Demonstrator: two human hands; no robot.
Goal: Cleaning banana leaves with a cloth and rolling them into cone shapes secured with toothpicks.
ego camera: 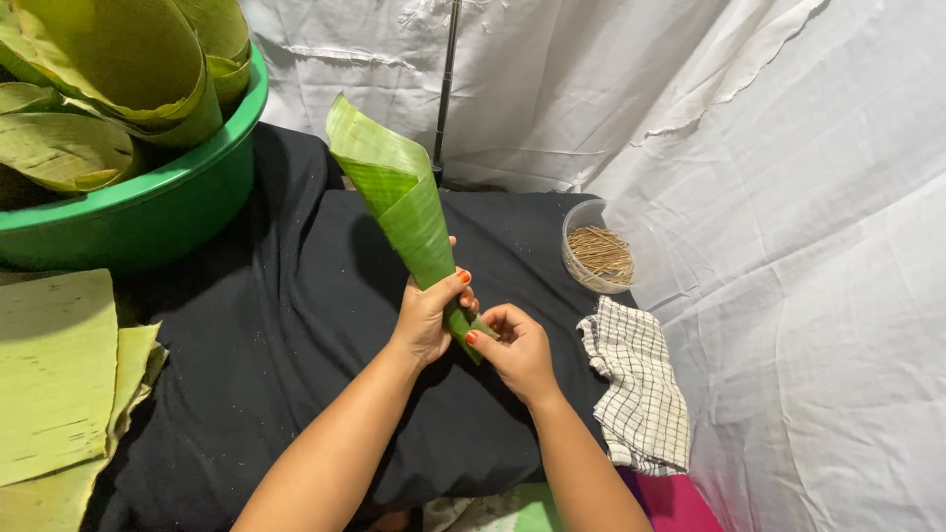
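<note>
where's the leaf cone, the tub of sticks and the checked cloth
leaf cone (406, 202), head view, on the rolled green wall above the hands
tub of sticks (600, 253), head view, on the pile of thin sticks inside the clear tub
checked cloth (639, 389), head view, on the middle of the white checked fabric

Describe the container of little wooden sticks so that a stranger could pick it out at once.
Start at the black cloth spread under the hands. At its far right edge, just beyond the checked towel, stands a small clear round container against the white sheet. It alone is see-through and holds thin tan sticks; the big green basin holds leaves.
</note>
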